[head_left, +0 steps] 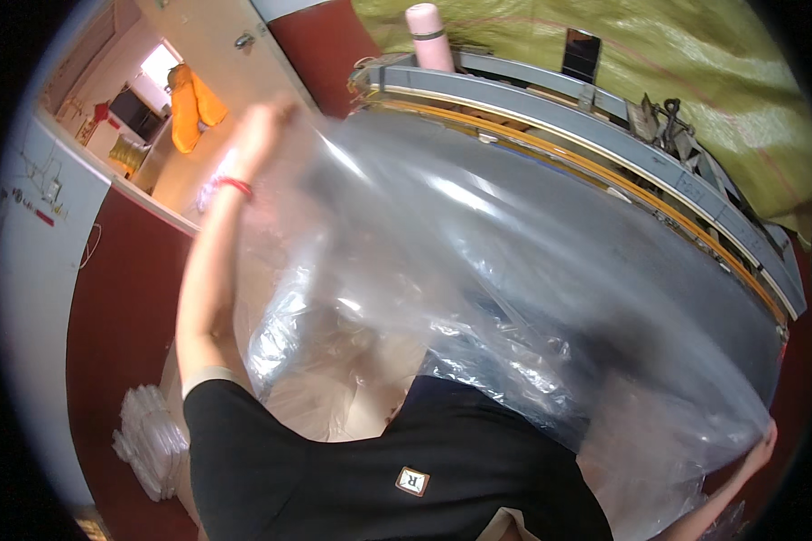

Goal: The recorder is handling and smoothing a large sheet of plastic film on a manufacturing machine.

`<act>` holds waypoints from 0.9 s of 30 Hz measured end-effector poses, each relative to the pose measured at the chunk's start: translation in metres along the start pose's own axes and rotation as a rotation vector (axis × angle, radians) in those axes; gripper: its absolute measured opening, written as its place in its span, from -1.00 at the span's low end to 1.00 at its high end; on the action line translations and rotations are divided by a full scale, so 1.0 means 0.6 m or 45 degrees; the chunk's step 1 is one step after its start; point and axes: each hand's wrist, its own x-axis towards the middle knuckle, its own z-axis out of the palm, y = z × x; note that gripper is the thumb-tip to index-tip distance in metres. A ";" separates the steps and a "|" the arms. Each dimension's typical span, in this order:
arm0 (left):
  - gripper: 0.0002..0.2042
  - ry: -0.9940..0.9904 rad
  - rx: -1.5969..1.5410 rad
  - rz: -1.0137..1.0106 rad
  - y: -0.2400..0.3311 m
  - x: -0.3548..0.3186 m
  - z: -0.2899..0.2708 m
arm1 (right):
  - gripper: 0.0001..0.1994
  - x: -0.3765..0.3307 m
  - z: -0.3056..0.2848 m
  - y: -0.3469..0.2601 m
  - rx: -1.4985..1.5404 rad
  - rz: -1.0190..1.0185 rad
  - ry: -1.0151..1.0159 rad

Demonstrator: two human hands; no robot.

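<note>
Hands both grip 1 clear plastic sheet [514, 298]: left hand [260, 126] raised, right hand [760, 451] low, 1 pink flask [429, 36] behind

The left hand [263, 126] is motion-blurred, so you can't really make out the fingers. The right hand [760, 448] sits way down at the lower right, mostly behind the plastic sheet [514, 270], grip unclear. The sheet also veils most of the table [604, 126] under it. The stack of plastic [149, 437] at lower left is too smeary to tell apart.
</note>
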 end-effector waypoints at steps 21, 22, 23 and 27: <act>-0.35 0.114 -0.265 -0.131 0.058 0.018 0.367 | -0.83 0.227 -0.171 -0.118 -4.496 -2.099 1.428; -0.38 0.169 -0.044 -0.272 0.089 0.023 0.351 | -0.82 0.228 -0.177 -0.114 -4.563 -2.029 1.462; -0.41 0.226 0.179 -0.412 0.120 0.027 0.330 | -0.80 0.229 -0.182 -0.112 -4.629 -1.952 1.495; -0.58 -0.661 -0.471 -0.613 0.281 0.034 0.218 | -0.85 0.290 -0.251 -0.088 -4.520 -1.883 1.808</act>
